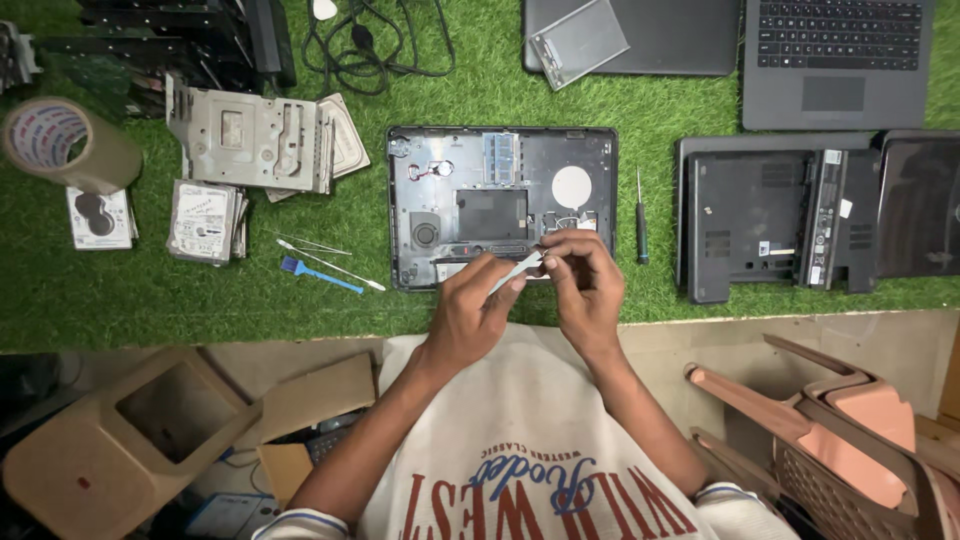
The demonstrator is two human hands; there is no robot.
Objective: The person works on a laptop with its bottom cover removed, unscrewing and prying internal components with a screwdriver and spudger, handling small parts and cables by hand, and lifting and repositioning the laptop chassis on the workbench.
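An opened laptop base [500,200] lies bottom-up on green artificial turf, its inner parts, a fan and a round white sticker exposed. Both hands hover over its near edge. My left hand [470,310] pinches a slim pale tool [520,268], like tweezers or a spudger, whose tip points toward my right hand. My right hand [585,285] has its fingers closed around that tip or a tiny part there; I cannot tell which.
A small screwdriver [641,225] lies right of the laptop base. A blue brush [315,273] and thin tools sit left of it. Hard drives [205,220], a metal bracket [250,140], a tape roll [60,140], cables and other laptops [770,215] surround. Plastic chairs [840,420] stand below the table edge.
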